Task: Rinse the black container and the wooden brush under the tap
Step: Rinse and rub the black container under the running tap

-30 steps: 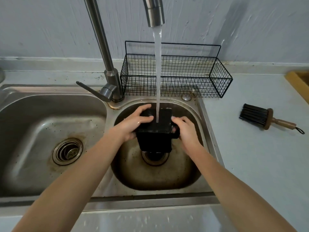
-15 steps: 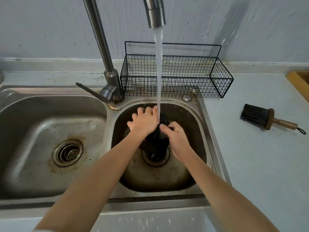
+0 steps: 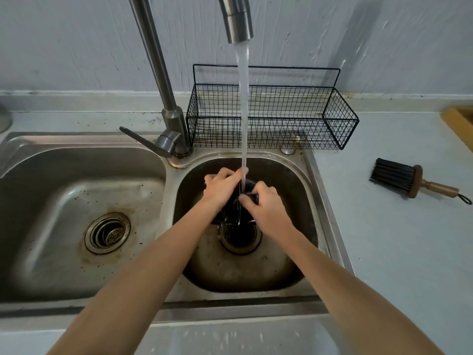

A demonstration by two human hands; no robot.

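The black container (image 3: 231,213) is low in the small right basin (image 3: 302,201), mostly hidden between my hands. My left hand (image 3: 222,187) grips its left side and my right hand (image 3: 263,204) grips its right side. Water (image 3: 244,111) runs from the tap spout (image 3: 238,21) and lands on the container between my hands. The wooden brush (image 3: 414,184), with black bristles and a looped cord on its handle, lies on the counter to the right, apart from both hands.
A black wire basket (image 3: 332,119) stands behind the small basin against the wall. The tap lever (image 3: 143,140) points left. A large basin with a drain (image 3: 107,233) lies to the left. A yellow wooden edge (image 3: 460,124) shows far right.
The container has tipped over and dropped lower in the basin. My hands closed in over it, covering most of it. The brush has not moved.
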